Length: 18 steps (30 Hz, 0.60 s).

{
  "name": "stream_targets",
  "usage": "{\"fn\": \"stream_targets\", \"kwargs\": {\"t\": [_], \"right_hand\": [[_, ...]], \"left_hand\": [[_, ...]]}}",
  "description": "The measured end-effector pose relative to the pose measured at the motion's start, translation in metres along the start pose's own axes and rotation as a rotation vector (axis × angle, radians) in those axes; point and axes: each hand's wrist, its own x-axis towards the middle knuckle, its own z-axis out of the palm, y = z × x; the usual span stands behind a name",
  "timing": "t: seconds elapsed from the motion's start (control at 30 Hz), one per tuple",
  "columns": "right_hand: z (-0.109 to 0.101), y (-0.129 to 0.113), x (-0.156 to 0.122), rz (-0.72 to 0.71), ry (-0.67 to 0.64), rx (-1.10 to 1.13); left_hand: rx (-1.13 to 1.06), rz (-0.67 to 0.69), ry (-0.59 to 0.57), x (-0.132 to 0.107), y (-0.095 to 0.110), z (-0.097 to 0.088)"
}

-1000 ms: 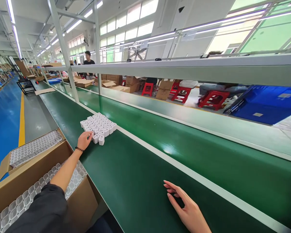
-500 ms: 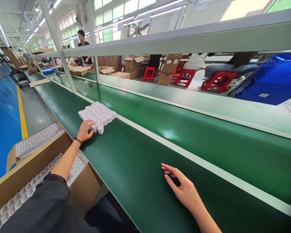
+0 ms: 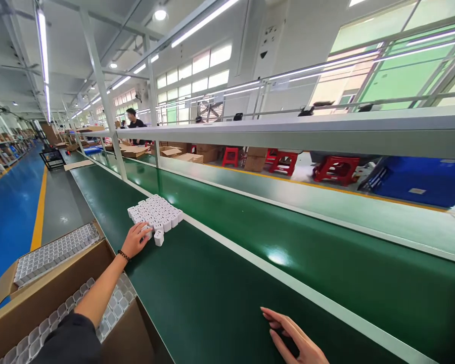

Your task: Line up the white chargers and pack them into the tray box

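Observation:
A tight cluster of small white charger blocks [image 3: 157, 210] with dark slots on top stands on the green belt [image 3: 197, 283]. At its near left edge my left hand [image 3: 134, 241], wearing a dark beaded bracelet, has its fingers and thumb around one block, partly hidden by the fingers. A single charger block [image 3: 158, 238] stands just right of that hand, at the front of the cluster. My right hand [image 3: 293, 337] hovers over the near part of the belt, holding nothing, its thumb apart from the fingers.
At the left are open cardboard boxes [image 3: 56, 275] with rows of clear plastic cases [image 3: 116, 303]. A pale strip [image 3: 246, 253] divides the belt lengthwise. Above runs a metal shelf beam [image 3: 288, 136] on posts. Red stools [image 3: 335, 169] and a blue crate [image 3: 420, 182] stand beyond.
The view has tilted up, so everything sits lower in it. My left hand's fingers have come round a charger block at the cluster's edge. My right hand stays empty over the belt.

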Motion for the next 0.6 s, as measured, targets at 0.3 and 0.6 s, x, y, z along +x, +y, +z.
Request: {"fn": "stream_targets", "kwargs": {"t": [0.3,0.6], "right_hand": [[-0.003,-0.023,-0.005,0.093,-0.083,-0.028],[-0.004,-0.029,-0.006,0.093,-0.085,-0.029]], "left_hand": [[-0.103,-0.004,-0.137,0.008,0.021,0.009],[-0.167,-0.178,-0.086,-0.001,0.007,-0.006]]}}
